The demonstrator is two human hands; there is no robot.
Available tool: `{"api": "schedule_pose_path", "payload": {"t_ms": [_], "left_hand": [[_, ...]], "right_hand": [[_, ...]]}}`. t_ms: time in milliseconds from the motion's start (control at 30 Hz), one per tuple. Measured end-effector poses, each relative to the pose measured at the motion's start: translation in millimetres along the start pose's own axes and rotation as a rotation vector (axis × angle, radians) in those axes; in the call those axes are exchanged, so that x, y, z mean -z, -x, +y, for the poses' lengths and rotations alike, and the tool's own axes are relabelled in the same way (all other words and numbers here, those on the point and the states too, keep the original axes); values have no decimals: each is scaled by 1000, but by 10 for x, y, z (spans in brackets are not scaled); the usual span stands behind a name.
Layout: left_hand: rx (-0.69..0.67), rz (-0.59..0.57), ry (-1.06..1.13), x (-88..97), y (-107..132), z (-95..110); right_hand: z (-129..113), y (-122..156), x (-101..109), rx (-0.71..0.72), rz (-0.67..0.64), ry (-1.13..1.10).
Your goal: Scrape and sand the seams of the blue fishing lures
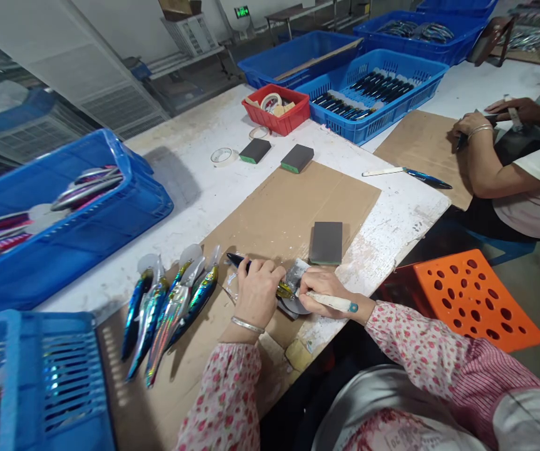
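My left hand (258, 288) is closed around a dark blue and yellow fishing lure (237, 258), pressing it down on the brown cardboard (293, 207). My right hand (319, 289) grips a white-handled tool (333, 302) with a blue end; its working tip is hidden at the lure's near end. A greyish flat piece (297, 271) shows between the two hands, its kind unclear. Left of my left hand, several shiny blue and silver lures (157, 313) with clear lips lie in a fan. Just beyond my right hand rests a dark sanding block (326, 242).
Two more sanding blocks (297, 158) and a tape roll (223, 156) lie farther back, near a red basket (279, 113). Blue crates (148, 188) of lures stand at left and at the back. An orange stool (477, 300) is right; a co-worker's hands (479, 125) work beyond.
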State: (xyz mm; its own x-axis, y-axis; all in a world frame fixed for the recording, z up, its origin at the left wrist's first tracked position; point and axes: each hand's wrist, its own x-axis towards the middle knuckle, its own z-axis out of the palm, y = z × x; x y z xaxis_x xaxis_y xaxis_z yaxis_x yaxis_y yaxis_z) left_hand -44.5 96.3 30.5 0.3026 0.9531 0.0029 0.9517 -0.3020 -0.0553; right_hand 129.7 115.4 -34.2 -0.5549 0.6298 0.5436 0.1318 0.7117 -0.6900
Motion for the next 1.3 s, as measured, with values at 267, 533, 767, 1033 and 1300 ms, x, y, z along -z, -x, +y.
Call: {"api": "schedule_pose_path", "payload": {"t_ms": [267, 533, 767, 1033, 1300], "left_hand": [[8, -33, -17, 15, 7, 5], [7, -30, -18, 27, -3, 21], [4, -16, -15, 15, 0, 12], [8, -26, -7, 15, 0, 14], [9, -13, 14, 27, -2, 21]], "right_hand": [[-5, -6, 47, -38, -82, -33], [-4, -33, 35, -49, -94, -19], [-32, -42, 93, -107, -122, -68], [-53, -71, 88, -103, -107, -65], [-53, -79, 123, -103, -133, -82]]}}
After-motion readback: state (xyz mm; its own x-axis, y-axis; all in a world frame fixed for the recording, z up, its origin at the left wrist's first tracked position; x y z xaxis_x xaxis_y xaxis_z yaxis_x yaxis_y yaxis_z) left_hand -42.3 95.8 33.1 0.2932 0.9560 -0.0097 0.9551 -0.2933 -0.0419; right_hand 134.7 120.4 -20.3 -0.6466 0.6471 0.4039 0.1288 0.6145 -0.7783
